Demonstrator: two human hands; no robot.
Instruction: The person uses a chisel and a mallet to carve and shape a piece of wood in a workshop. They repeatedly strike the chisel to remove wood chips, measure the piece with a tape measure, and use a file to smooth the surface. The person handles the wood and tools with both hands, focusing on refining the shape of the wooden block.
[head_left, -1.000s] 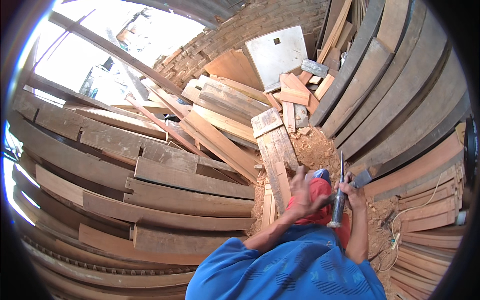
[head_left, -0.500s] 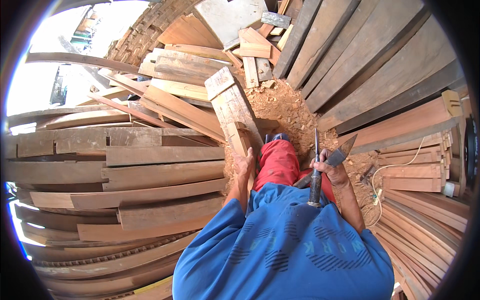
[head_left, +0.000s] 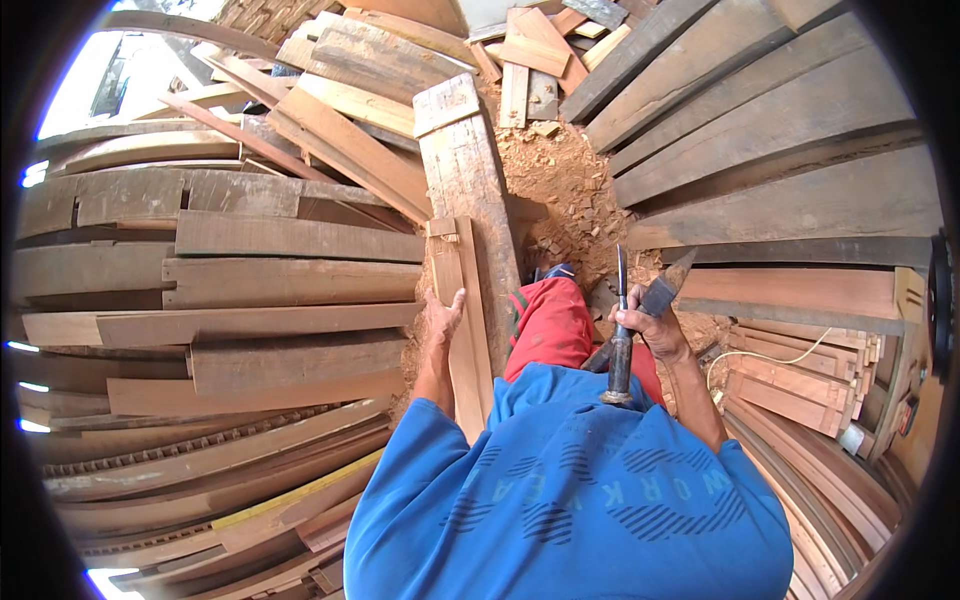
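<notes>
My left hand (head_left: 443,320) grips the left edge of a narrow wooden piece (head_left: 466,345), thumb over its upper face; some fingers are hidden. That piece has a small notched part near its far end. It lies along a thick, worn plank (head_left: 462,160). In my right hand (head_left: 652,325) are two tools at once. One is a chisel (head_left: 620,350), upright, with a slim metal blade and a dark handle. The other is a dark hand tool (head_left: 660,295) with a broad pointed metal head, slanting up to the right.
Stacked boards (head_left: 300,290) fill the left side. Large dark planks (head_left: 760,140) lean at the upper right, above reddish timber (head_left: 790,385) and a pale cable (head_left: 770,355). Wood chips (head_left: 560,170) cover the ground ahead, with offcuts (head_left: 535,55) beyond.
The narrow piece was tilted up and seen edge-on; now its broad face shows, lying along the plank. My left hand has shifted left beside it. The view has tipped downward.
</notes>
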